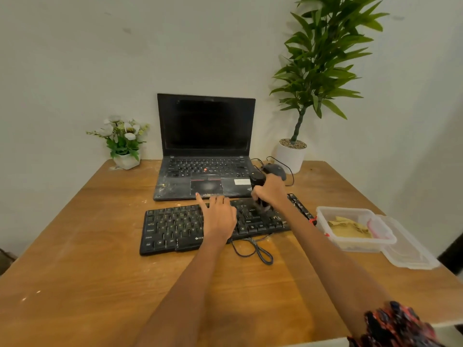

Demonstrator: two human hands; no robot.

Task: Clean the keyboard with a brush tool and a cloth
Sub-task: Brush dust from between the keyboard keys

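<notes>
A dusty black keyboard (172, 227) lies across the wooden table (82, 246) in front of me. My left hand (218, 216) rests on its middle keys with straight fingers, the forefinger pointing away. My right hand (271, 190) grips a black brush tool (258, 181) upright, and its bristles blur against the keys at the keyboard's right part. A yellowish cloth (348, 227) lies in a clear plastic container (355, 244) to the right of the keyboard.
A dusty open laptop (204, 156) stands behind the keyboard, with a black mouse (274, 169) and its cable to its right. A white flower pot (125, 160) sits back left, a tall potted plant (292, 155) back right. The container lid (411, 254) lies beside the container. The keyboard cable (258, 251) loops toward me.
</notes>
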